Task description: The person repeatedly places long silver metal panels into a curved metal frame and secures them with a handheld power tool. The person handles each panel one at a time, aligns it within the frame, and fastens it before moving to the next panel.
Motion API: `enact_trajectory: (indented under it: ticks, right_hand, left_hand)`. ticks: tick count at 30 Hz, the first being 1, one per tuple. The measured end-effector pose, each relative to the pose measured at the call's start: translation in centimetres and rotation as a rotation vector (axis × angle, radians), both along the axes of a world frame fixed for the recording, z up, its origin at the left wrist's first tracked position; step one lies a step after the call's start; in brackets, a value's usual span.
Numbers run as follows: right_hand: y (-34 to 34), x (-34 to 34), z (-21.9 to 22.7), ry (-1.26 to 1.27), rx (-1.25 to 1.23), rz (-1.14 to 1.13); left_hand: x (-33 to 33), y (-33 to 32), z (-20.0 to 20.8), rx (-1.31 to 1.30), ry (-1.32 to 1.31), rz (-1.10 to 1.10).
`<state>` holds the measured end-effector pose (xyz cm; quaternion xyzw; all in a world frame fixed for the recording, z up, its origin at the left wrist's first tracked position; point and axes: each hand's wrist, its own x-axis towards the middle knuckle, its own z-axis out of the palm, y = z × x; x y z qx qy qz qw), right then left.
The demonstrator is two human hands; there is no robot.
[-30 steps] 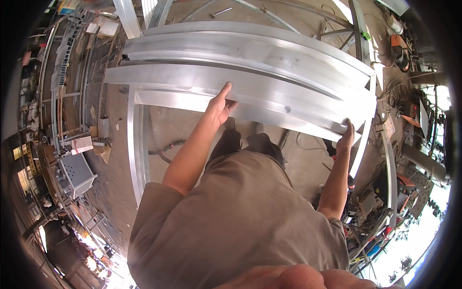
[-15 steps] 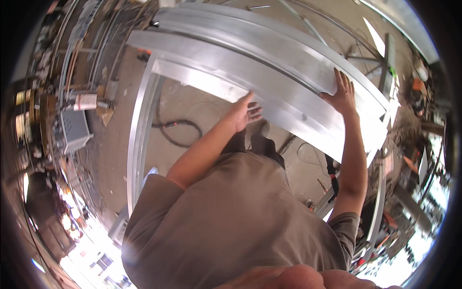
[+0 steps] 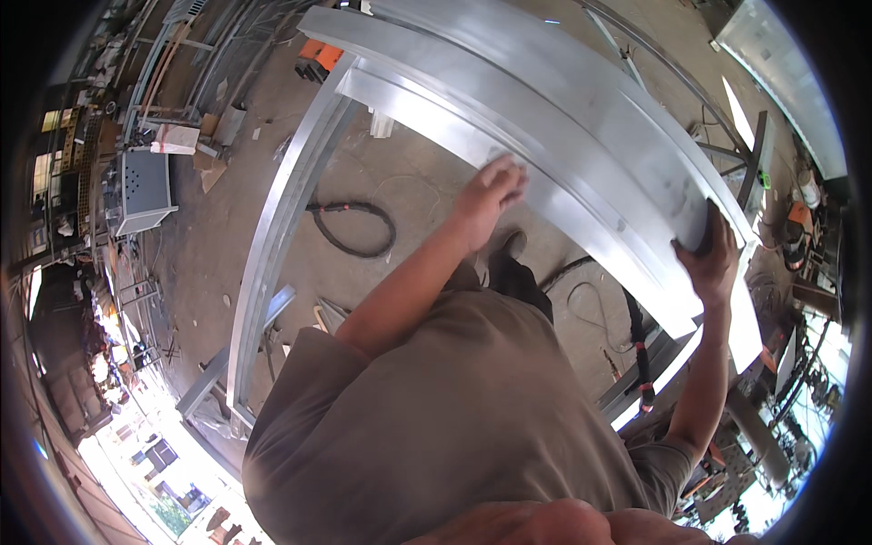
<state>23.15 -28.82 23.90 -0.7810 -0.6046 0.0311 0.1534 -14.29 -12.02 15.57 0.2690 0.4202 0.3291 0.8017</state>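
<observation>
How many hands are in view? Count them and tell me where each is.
2: the left hand at the near edge of the silver metal panels, and the right hand at their right end. Others could be hidden.

"What is holding up the panels point(image 3: 495, 95)?"

"A silver frame point(image 3: 272, 213) is carrying them. They are lying across it side by side, the left end of the front one jutting past its corner."

"And what is the floor point(image 3: 418, 154) holding?"

"A dark cable point(image 3: 363, 255) is lying there in a loop, a pale piece point(image 3: 381, 124) is lying farther off, and an orange item point(image 3: 322, 54) is sitting past that same corner."
</observation>
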Motion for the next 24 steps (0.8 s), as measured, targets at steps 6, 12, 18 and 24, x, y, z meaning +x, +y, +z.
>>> enact_trajectory:
  ticks: [6, 12, 18, 24]
  right_hand:
    - [-8.9, -17.0, -1.1, 0.026, 0.065, 0.034]
    - [-17.3, -26.6, -5.2, -0.034, -0.138, -0.334]
    - [-27.4, -27.7, -15.7, 0.602, 0.476, -1.132]
    - [-29.4, -22.5, -25.3, 1.368, 0.694, -0.875]
  left_hand:
    - [-9.0, 2.2, 2.2, -0.157, -0.45, 0.178]
    - [-17.4, -2.9, -2.9, -0.288, -0.136, 0.372]
    - [-19.5, -5.5, -6.2, -0.251, -0.15, 0.345]
    - [-17.6, -6.1, -10.1, -0.199, -0.163, 0.272]
